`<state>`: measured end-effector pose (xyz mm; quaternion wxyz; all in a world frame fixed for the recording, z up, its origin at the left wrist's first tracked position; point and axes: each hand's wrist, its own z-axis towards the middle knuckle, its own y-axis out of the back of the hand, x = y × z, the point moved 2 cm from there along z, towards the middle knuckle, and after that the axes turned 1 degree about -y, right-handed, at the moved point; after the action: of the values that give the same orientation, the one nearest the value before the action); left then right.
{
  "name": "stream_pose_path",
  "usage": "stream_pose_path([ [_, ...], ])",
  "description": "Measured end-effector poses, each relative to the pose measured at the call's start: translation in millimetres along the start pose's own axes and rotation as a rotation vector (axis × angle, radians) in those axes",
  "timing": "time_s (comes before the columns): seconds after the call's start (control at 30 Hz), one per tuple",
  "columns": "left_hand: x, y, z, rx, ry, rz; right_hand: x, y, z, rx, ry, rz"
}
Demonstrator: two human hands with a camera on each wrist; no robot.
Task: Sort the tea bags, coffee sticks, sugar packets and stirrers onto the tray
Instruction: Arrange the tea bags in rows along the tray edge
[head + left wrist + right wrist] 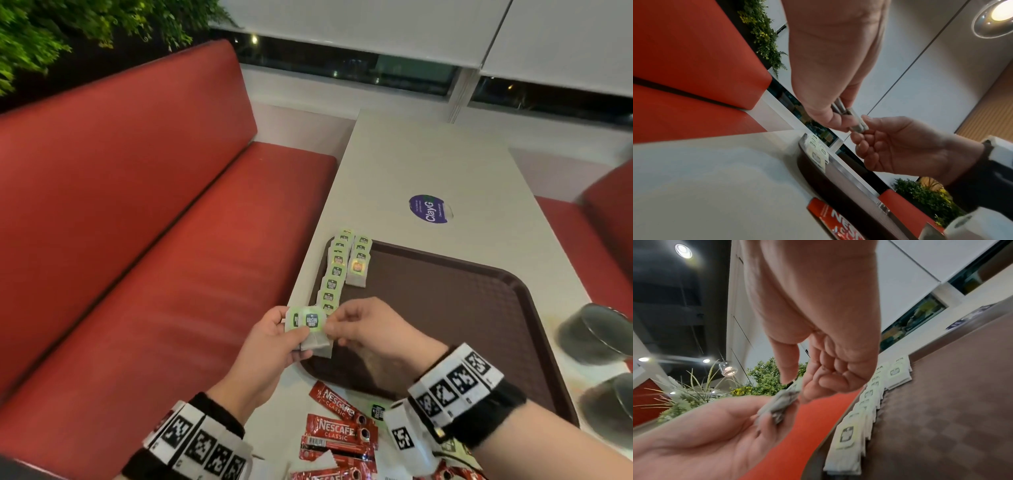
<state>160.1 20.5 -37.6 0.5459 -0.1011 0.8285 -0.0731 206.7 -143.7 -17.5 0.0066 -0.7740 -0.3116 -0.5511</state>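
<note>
Head view: a small stack of flat white paper tea bags with green square tags (pixel 310 329) is held above the near left corner of the dark brown textured plastic tray (pixel 455 308), gripped by the left hand (pixel 270 353) between thumb and curled fingers, while the right hand (pixel 370 332) pinches the top bag's edge with thumb and forefinger. Two overlapping rows of matching tea bags (pixel 337 270) are laid along the tray's left rim; one tag in the shorter row is seen to be orange. Glossy red foil coffee sticks (pixel 342 431) lettered "NESCAFE CLASSIC" are scattered on the pale smooth table (pixel 428 164) near the wrists, and a round purple sticker (pixel 430 209) reading "ClayG" lies beyond the tray. Only the left wrist view shows the stack (pixel 855 123) edge-on, as several thin layers. Only the right wrist view shows the tray's fine chequered grain (pixel 941 402).
</note>
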Motion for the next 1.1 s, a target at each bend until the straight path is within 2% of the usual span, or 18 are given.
stream_pose_path([
  [0.13,1,-11,3,-0.001,-0.014,0.017,-10,-5,0,-0.123,0.018,0.125],
  [0.3,-2,-15,4,-0.022,-0.04,0.024,-7,5,-1,-0.128,-0.008,0.187],
  [0.4,-4,-11,5,-0.051,-0.038,0.009,-11,20,10,-0.258,-0.052,0.235],
  [0.5,-3,-8,4,-0.064,-0.018,-0.004,-19,41,29,-0.414,-0.122,0.184],
  [0.6,-1,-8,1,-0.053,-0.003,-0.02,-25,53,47,-0.489,-0.192,0.152],
  [0.73,4,-6,0,-0.044,0.012,-0.009,-26,55,67,-0.49,-0.275,0.039],
  [0.87,4,-2,-2,-0.048,0.011,-0.005,-23,58,78,-0.385,-0.37,-0.107],
  [1.1,6,2,-3,-0.064,0.018,-0.002,-25,59,83,-0.366,-0.36,-0.05],
])
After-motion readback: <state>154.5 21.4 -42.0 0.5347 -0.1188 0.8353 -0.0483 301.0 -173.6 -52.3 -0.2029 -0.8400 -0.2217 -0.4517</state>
